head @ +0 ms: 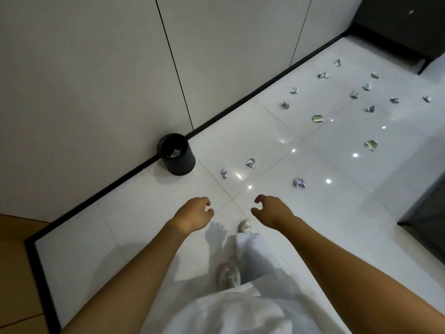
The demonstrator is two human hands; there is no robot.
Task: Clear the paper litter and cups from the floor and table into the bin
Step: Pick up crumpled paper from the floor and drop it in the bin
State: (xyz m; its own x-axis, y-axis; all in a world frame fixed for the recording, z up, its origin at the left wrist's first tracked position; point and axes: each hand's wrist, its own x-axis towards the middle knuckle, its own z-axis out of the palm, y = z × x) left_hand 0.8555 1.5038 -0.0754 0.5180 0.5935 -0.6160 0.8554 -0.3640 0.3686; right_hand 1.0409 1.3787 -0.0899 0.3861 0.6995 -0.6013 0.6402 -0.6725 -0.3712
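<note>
A small black round bin (177, 154) stands on the white tile floor against the wall, with some paper lying inside it. Crumpled paper balls lie close by: one (224, 173) just right of the bin, one (251, 163) a little farther, one (299, 182) toward the right. Several more paper balls (317, 118) are scattered over the far floor. My left hand (193, 214) and my right hand (271, 209) hang in front of me above the floor, fingers loosely curled, both holding nothing.
White wall panels (96, 80) with a black skirting run along the left. Dark furniture (397, 32) stands at the far right corner, and another dark object (428, 222) at the right edge. My white trousers and shoes (228, 276) are below.
</note>
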